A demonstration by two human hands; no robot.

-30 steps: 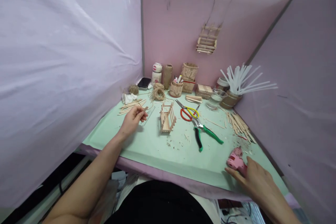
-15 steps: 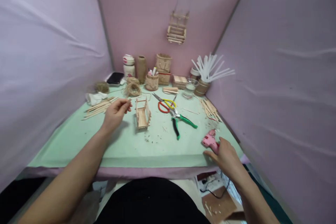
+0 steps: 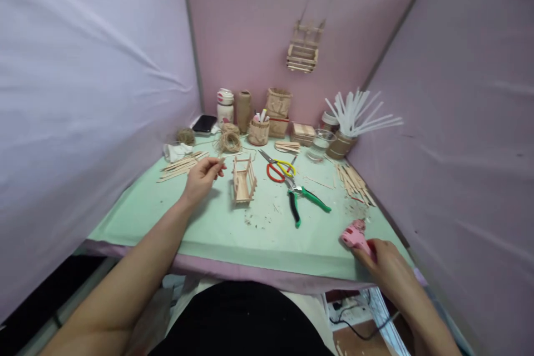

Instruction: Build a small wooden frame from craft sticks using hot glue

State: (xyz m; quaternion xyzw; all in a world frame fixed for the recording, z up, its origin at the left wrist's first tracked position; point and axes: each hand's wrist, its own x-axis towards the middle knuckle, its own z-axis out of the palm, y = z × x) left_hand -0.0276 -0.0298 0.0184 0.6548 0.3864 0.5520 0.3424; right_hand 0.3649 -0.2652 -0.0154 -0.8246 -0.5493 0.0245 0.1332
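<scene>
My left hand (image 3: 201,179) is closed in a pinch on a small piece of wooden stick (image 3: 221,161), most of it hidden by the fingers. Just right of it stands a little open frame (image 3: 242,184) built of craft sticks, apart from the hand. At the table's right front, my right hand (image 3: 387,260) wraps round the handle of a pink hot glue gun (image 3: 355,235). The gun's nose points away from me. Between the hands lie red-and-yellow-handled scissors (image 3: 276,171) and green-handled pliers (image 3: 295,207).
Loose wooden sticks lie left (image 3: 180,167) and right (image 3: 354,183). A twine coil (image 3: 229,140), a pen holder (image 3: 258,132), a clear cup (image 3: 320,147) and white glue sticks in a pot (image 3: 340,146) line the back. A stick-built swing (image 3: 302,58) hangs on the back wall.
My right hand has closed round the glue gun's handle; before, its fingers were spread beside it. My left hand keeps its pinch. The whole view has shifted, so things sit farther right.
</scene>
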